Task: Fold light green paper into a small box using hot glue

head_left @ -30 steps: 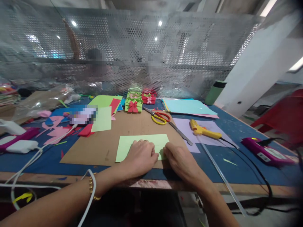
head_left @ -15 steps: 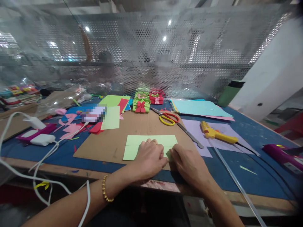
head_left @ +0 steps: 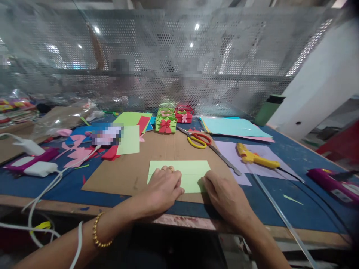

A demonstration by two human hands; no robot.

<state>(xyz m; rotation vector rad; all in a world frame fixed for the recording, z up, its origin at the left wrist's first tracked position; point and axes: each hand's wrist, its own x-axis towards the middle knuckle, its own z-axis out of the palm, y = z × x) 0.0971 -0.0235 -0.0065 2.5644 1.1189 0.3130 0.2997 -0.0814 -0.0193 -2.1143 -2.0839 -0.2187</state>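
Observation:
A light green sheet of paper (head_left: 193, 183) lies folded on the cardboard, with a crease or flap edge running along its length. My left hand (head_left: 165, 188) is closed, its curled fingers pressing down on the left part of the paper. At the paper's right edge, my right hand (head_left: 224, 190) is also closed, thumb and fingers curled against that edge; its fingertips are partly hidden. Beyond the hands rest scissors (head_left: 198, 140) with red and yellow handles and a grey blade (head_left: 226, 160).
Brown cardboard (head_left: 112, 175) covers part of the blue table. A yellow glue gun (head_left: 256, 158) with a clear stick lies on purple paper (head_left: 241, 179). Small paper bags (head_left: 165, 121), coloured sheets (head_left: 235, 127), pink scraps (head_left: 77, 153) and white cables (head_left: 50, 185) surround it.
My left hand has slid left along the paper, away from my right hand, baring the paper's middle. My right hand stays at the right edge. The view has shifted slightly.

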